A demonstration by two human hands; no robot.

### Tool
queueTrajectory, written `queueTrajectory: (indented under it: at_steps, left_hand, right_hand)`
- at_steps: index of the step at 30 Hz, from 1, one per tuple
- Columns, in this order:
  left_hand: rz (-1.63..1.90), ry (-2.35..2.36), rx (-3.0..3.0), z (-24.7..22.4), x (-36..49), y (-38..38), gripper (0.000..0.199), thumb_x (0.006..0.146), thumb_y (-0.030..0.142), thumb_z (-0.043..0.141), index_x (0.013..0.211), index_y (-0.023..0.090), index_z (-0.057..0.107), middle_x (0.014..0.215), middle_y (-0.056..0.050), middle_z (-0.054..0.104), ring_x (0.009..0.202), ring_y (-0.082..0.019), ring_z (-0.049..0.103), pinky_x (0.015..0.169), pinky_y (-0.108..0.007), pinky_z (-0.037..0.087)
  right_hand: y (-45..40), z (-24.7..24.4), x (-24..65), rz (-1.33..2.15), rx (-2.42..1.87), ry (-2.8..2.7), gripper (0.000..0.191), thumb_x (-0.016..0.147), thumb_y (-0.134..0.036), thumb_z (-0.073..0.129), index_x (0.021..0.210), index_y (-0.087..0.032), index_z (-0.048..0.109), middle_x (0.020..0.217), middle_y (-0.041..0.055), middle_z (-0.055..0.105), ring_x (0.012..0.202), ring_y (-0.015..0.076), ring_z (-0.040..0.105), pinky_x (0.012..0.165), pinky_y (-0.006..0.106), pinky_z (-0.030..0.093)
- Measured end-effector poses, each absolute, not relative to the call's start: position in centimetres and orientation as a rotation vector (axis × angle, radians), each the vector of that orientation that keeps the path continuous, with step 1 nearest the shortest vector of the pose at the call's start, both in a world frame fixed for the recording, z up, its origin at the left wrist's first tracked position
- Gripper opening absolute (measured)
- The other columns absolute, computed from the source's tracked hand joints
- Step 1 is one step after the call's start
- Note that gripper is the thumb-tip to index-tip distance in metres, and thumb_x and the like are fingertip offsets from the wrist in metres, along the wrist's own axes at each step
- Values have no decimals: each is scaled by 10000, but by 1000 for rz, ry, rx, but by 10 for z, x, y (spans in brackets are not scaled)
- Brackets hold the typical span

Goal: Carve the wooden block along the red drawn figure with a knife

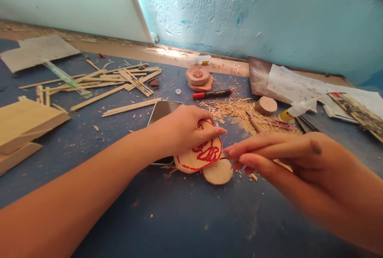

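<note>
My left hand [184, 128] is closed on the edge of a flat pale wood piece [188, 161] with a red marker drawing and a red outline. Its fingers cover the upper part of the drawing. My right hand [284, 162] pinches a wood-handled carving tool [295, 149], whose thin metal tip points at the right edge of the piece. Whether the tip touches the wood, I cannot tell. A small round wood slice [218, 173] lies partly beneath the drawn piece. Under my left wrist sits a phone [167, 108], partly hidden.
Wood shavings [230, 110] spread behind my hands, near a red marker [213, 94], carved round pieces [198, 76], a wood disc [266, 105] and a glue bottle [297, 110]. Thin sticks [113, 80] and wood blocks [26, 124] lie left. Papers [296, 84] rest back right.
</note>
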State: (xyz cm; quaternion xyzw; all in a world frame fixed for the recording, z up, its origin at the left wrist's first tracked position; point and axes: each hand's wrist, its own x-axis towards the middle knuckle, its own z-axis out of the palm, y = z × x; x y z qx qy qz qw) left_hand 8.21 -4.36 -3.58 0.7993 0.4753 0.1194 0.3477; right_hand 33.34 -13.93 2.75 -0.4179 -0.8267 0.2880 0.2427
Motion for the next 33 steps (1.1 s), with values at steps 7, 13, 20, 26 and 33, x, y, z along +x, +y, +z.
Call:
queueTrajectory:
  at_steps: [7,13,20,26,33]
  left_hand:
    - [310,1221,2085,-37,83,-43,526,984,727,695,1031,236,877,773,-20,800,701,-195,643,667,-342,442]
    - [318,1217,2094,-38,82,-43,539,993,741,686,1036,241,882,776,-15,801,691,-192,629,669,-347,439]
    - [334,1232,2098,-38,82,-43,545,982,749,695,1044,241,881,765,-13,798,692,-197,643,659,-351,434]
    - [319,1235,2107,-37,82,-44,553,972,751,691,1037,235,877,799,-28,812,722,-206,659,676,-353,445]
    - [300,1242,2092,-36,83,-44,555,968,757,685,1054,243,877,869,-43,846,780,-222,693,722,-357,464]
  right_hand:
    - [-141,28,335,824,-1126,-2302,252,1131,-287,699,1199,-361,930,1287,-48,920,1088,213,919,892,228,748]
    - [-146,19,335,738,-1071,-2323,282,1124,-281,731,1330,-386,892,1339,-52,908,1124,207,912,1020,246,732]
    - [-140,29,334,795,-1146,-2263,214,1127,-342,745,1136,-335,959,1215,-40,934,998,194,924,856,201,742]
    - [-135,27,334,805,-1171,-2214,237,1124,-362,740,1058,-320,963,1161,-20,939,953,223,927,810,244,760]
    - [-134,30,337,841,-1065,-2339,262,1112,-292,743,1252,-377,948,1300,-33,915,1061,218,924,911,237,755]
